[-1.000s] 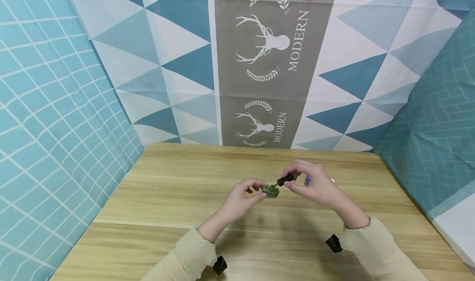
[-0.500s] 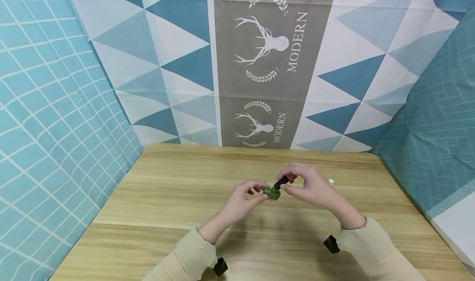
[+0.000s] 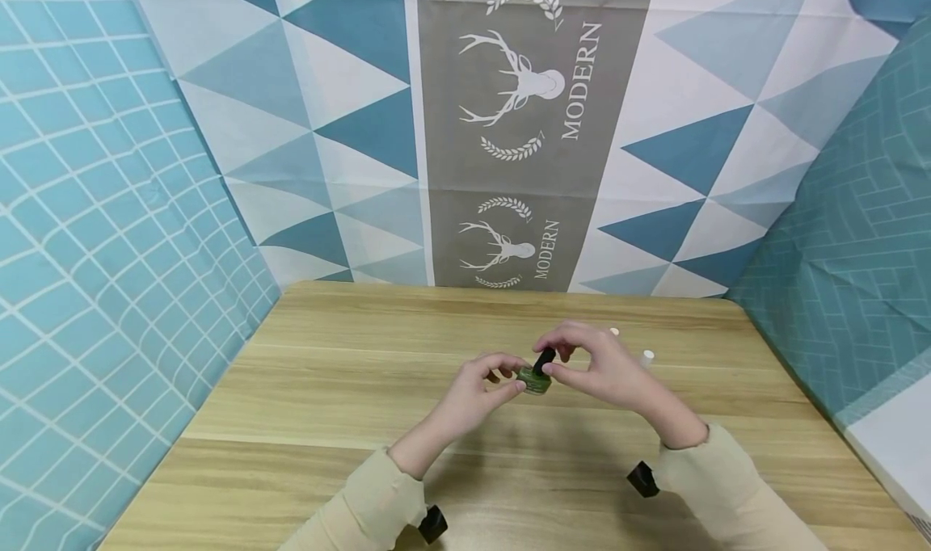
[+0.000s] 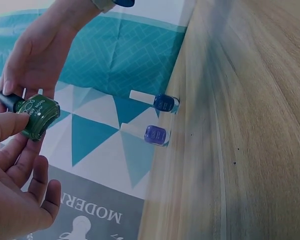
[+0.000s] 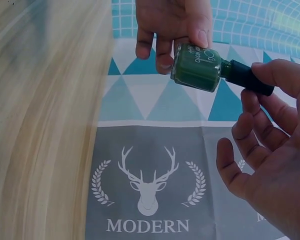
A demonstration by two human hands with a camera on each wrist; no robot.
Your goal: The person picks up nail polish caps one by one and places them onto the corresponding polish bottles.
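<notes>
A small glass bottle of green nail polish (image 3: 534,383) is held above the table, tilted, between the thumb and fingers of my left hand (image 3: 473,389). My right hand (image 3: 600,369) pinches its black brush cap (image 5: 250,79) between thumb and fingers. The cap meets the bottle at the neck (image 5: 225,68), where a bit of green neck shows below the cap in the right wrist view. The brush itself is out of sight. White lettering marks the green bottle (image 4: 42,117) in the left wrist view.
Two more nail polish bottles with white caps, one dark blue (image 4: 165,102) and one purple (image 4: 156,135), stand on the wooden table (image 3: 305,422) behind my right hand. Patterned cloth walls (image 3: 349,131) border the table at the back and sides.
My right hand has moved left and down, bringing the brush cap from above the opening onto the green bottle's neck. The left hand keeps its hold nearly still.
</notes>
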